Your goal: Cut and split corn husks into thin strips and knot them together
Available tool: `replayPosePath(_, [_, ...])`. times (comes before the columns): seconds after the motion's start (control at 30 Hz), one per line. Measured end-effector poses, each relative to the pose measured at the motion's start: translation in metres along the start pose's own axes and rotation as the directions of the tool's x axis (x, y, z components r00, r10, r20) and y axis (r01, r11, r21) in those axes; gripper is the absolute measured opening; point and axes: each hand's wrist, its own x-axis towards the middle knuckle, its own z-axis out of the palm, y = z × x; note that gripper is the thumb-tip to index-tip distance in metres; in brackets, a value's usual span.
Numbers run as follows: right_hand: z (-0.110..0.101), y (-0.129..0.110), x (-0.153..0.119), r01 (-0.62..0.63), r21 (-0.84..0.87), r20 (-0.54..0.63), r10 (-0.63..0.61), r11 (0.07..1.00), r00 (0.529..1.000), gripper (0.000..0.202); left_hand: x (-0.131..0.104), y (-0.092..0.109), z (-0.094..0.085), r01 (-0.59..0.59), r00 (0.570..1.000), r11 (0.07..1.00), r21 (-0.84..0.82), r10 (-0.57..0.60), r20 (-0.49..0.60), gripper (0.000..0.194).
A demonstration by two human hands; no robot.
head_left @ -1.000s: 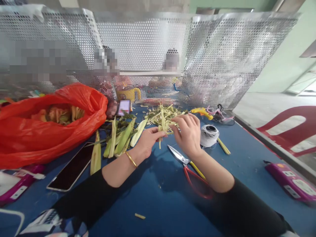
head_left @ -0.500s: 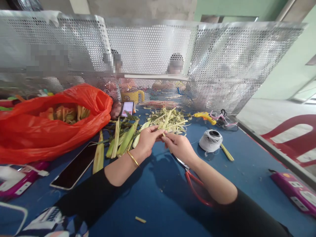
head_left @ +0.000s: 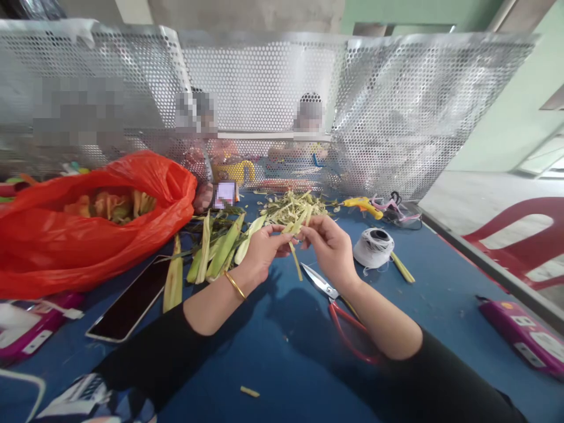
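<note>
Between both hands is a pale green-yellow husk strip [head_left: 296,261], one narrow end dangling down. My left hand [head_left: 263,249] pinches it between thumb and fingers. My right hand [head_left: 329,245] is closed on it close by, fingertips almost meeting the left ones. Just behind lies a heap of shredded husk strips [head_left: 291,205]. Scissors with red handles [head_left: 326,288] rest under my right wrist, blades towards the hands. Left of my left hand are several wider husk leaves [head_left: 227,249]. A spool of white string [head_left: 373,248] stands to the right.
An open red plastic bag [head_left: 171,205] bulges at the left, beside a phone [head_left: 127,302]. A yellow glue gun [head_left: 363,205] and glasses [head_left: 399,214] lie at the back right. Purple power strips [head_left: 524,338] sit at both sides. A perforated metal screen [head_left: 264,76] stands behind; people sit beyond it.
My right hand has turned and lifted slightly, its fingers now higher. The strip's end now hangs down below the hands, and the scissor blades have come into view.
</note>
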Motion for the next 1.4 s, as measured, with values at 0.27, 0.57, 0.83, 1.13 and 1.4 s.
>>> replayPosePath(0.27, [-0.011,0.004,0.008,-0.051,-0.417,0.097,0.1,0.908,0.99,0.023,-0.001,0.0,0.0,0.009,1.0,0.999,0.031,-0.009,0.007,0.015])
replayPosePath(0.57, [-0.013,-0.002,0.011,-0.133,-0.507,0.163,0.246,0.852,0.955,0.021,0.002,-0.003,-0.002,-0.031,0.999,0.994,0.101,0.03,0.013,0.011])
replayPosePath(0.83, [-0.015,-0.002,0.012,-0.121,-0.551,0.181,0.26,0.826,0.949,0.022,0.002,-0.004,-0.004,-0.026,0.999,0.992,0.124,0.022,0.037,0.01])
replayPosePath(1.13, [-0.013,-0.004,0.007,0.083,-0.692,0.204,0.084,0.717,0.975,0.025,0.002,-0.006,-0.003,-0.157,0.987,0.957,0.243,0.147,0.059,0.005])
replayPosePath(1.4, [-0.015,-0.007,0.005,0.108,-0.783,0.226,0.119,0.613,0.967,0.023,-0.004,-0.004,0.001,-0.205,0.979,0.94,0.272,0.199,0.051,0.003])
